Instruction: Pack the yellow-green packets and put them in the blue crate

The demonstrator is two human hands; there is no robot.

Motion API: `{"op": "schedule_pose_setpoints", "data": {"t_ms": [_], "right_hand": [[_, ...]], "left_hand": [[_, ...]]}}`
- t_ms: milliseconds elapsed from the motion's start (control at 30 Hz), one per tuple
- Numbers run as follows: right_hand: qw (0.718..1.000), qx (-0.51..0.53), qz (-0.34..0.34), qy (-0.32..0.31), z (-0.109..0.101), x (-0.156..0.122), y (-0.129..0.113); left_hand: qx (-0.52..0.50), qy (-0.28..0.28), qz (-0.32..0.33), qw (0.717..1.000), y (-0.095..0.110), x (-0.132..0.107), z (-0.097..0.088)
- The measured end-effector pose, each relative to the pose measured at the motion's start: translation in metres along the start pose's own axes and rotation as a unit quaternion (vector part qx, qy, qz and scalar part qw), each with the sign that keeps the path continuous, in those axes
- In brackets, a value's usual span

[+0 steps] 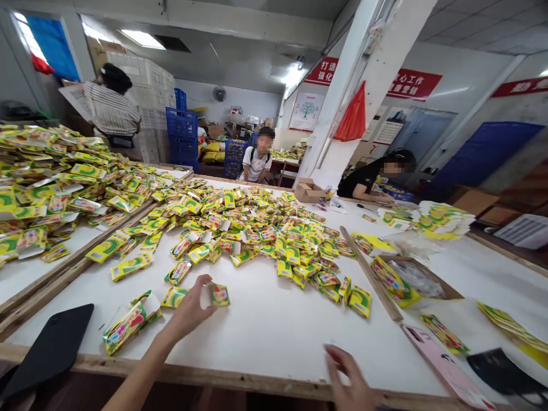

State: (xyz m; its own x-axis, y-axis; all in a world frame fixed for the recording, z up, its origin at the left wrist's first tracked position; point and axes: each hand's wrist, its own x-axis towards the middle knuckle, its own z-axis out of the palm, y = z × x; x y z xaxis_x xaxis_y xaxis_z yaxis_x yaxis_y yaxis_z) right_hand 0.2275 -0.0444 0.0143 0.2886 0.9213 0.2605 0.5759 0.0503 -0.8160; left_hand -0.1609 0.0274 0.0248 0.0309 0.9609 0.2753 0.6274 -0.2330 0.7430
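Note:
My left hand (193, 311) is closed round the open-flapped end of a small yellow and green printed carton (221, 295), just over the white table. Beside that wrist lie a carton with its end flap up (132, 322) and another yellow carton (173, 297). My right hand (349, 374) hovers at the table's front edge, blurred, fingers loosely bent and apart, with nothing in them. A wide heap of similar cartons (257, 228) spreads in front of both hands.
A black phone (55, 337) lies at the left, a pink phone (443, 362) at the right. Wooden strips (370, 274) divide the tabletop. Right of one stands an open cardboard box (445, 288) with clear plastic. Another carton heap (55, 194) fills the left. People (257, 162) are farther back.

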Motion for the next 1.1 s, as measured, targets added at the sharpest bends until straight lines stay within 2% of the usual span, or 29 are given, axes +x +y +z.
{"op": "schedule_pose_setpoints", "data": {"t_ms": [100,167,233,300,433,567,700,900,1000,1100], "right_hand": [[0.989,0.083,-0.057,-0.112,0.056,-0.005,-0.041],[0.975,0.129,-0.069,-0.165,0.086,-0.006,-0.059],[0.962,0.171,-0.06,-0.204,0.105,-0.006,-0.066],[0.952,0.201,-0.039,-0.226,0.115,-0.006,-0.065],[0.952,0.223,-0.007,-0.211,0.12,-0.011,-0.056],[0.958,0.206,-0.014,-0.2,0.119,-0.017,-0.052],[0.951,0.191,-0.031,-0.24,0.112,-0.013,-0.052],[0.943,0.159,-0.063,-0.285,0.105,0.009,-0.057],[0.948,0.133,-0.074,-0.281,0.108,0.012,-0.059],[0.954,0.17,-0.062,-0.24,0.11,0.008,-0.06]], "left_hand": [[-0.119,-0.097,0.033,0.988,0.038,-0.013,0.018],[-0.17,-0.156,0.035,0.972,0.056,-0.019,0.03],[-0.204,-0.186,0.034,0.961,0.066,-0.022,0.04],[-0.242,-0.172,0.031,0.954,0.067,-0.024,0.05],[-0.344,-0.112,-0.023,0.932,0.056,-0.028,0.073],[-0.362,-0.081,-0.069,0.926,0.048,-0.038,0.09],[-0.348,-0.104,-0.081,0.928,0.046,-0.043,0.093],[-0.324,-0.114,-0.066,0.937,0.049,-0.038,0.094],[-0.321,-0.071,-0.057,0.943,0.054,-0.037,0.098],[-0.364,-0.034,-0.065,0.928,0.059,-0.037,0.099]]}}
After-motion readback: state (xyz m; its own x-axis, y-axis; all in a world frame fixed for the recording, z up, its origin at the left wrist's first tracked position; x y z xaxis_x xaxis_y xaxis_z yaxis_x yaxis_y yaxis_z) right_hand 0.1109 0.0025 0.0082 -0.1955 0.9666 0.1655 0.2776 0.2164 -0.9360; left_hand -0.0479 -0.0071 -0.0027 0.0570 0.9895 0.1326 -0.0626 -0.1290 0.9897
